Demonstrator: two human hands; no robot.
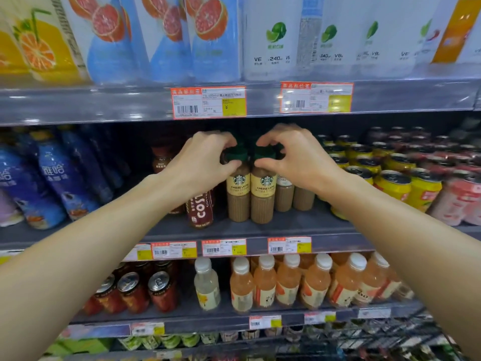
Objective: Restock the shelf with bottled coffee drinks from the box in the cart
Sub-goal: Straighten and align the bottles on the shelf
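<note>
Fingers of the left hand [205, 160] curl around the green cap of one cheese latte bottle [238, 194]; the right hand [294, 157] pinches the cap of its twin [264, 196] touching it at three o'clock. Both stand upright on the middle shelf [299, 225], a Costa bottle [200, 209] at nine o'clock.

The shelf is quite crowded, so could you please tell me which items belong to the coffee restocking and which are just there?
Part of the job:
- left latte bottle, gripped at the cap by the left hand
- right latte bottle, gripped at the cap by the right hand
- middle shelf

Just there:
- Costa bottle
- blue bottles
- yellow cans
- peach bottles
</note>
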